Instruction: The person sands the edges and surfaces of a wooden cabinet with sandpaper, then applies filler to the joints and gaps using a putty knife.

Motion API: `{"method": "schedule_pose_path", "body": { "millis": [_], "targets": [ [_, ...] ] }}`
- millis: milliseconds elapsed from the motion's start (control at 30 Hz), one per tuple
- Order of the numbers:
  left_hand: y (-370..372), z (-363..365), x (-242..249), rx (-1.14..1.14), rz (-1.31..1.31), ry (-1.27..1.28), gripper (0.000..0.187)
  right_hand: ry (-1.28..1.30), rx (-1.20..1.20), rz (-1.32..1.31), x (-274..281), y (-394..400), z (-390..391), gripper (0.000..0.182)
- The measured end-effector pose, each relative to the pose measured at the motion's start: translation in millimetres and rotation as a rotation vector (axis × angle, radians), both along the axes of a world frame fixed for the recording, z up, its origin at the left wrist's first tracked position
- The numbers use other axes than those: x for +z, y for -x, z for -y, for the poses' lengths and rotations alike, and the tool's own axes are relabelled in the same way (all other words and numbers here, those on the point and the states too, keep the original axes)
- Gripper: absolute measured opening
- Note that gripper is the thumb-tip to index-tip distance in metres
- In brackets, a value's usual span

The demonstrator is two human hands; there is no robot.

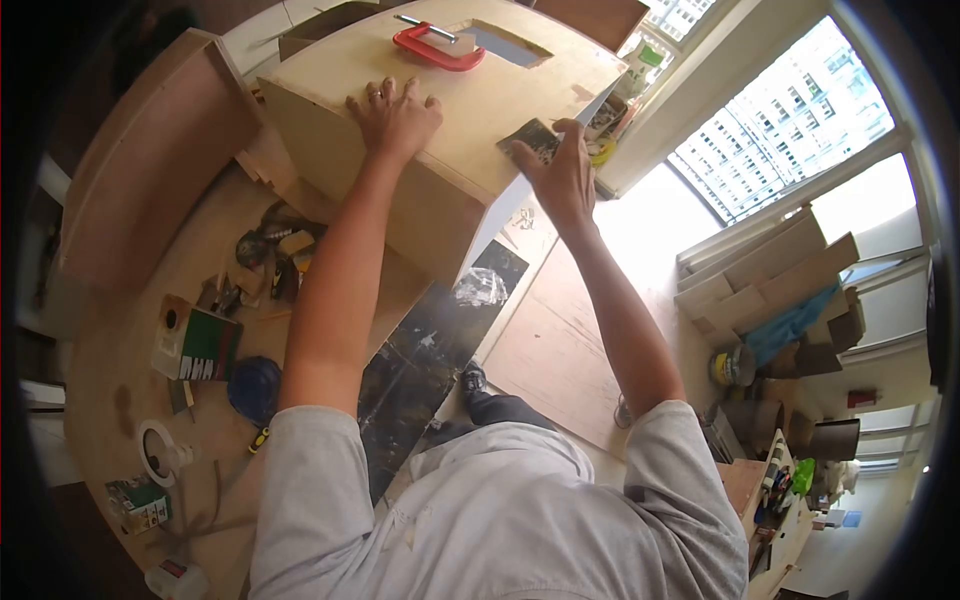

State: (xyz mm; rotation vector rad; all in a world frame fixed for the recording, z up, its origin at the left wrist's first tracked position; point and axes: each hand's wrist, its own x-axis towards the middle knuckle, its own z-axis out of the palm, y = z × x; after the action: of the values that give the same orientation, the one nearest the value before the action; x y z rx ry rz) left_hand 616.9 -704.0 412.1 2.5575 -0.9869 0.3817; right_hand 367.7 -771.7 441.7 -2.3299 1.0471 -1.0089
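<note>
A pale plywood box [330, 130] stands in front of me, with a rectangular opening cut in its top. My left hand [395, 122] lies on the top near the front edge, fingers spread, holding nothing. At the box's right corner, my right hand [565, 180] has its thumb and fingers around a dark, worn flat piece [532, 138], which looks like a sanding sheet or pad. Its underside is hidden. Beyond my left hand, a red G-clamp [440, 55] with a metal screw sits beside the opening.
On the worktable [130, 330] at left are hand tools [275, 250], a green-and-white can [195, 340], a dark blue round object [253, 390] and a tape roll [158, 452]. A curved wooden panel [160, 165] stands behind. Cardboard [770, 290] leans by the right windows. A black-stained board [425, 350] lies below.
</note>
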Motion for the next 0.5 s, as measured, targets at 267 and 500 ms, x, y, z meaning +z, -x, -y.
{"method": "schedule_pose_path", "body": {
  "millis": [267,500],
  "targets": [
    [-1.7,2.2,-5.9,0.006,0.020,-0.010,0.066,0.079,0.068,0.017,-10.6,10.1,-7.3,0.067],
    [-2.6,2.0,-3.9,-0.028,-0.003,0.047,0.065,0.014,0.125,0.016,-11.3,15.1,-33.8,0.075]
  ]
}}
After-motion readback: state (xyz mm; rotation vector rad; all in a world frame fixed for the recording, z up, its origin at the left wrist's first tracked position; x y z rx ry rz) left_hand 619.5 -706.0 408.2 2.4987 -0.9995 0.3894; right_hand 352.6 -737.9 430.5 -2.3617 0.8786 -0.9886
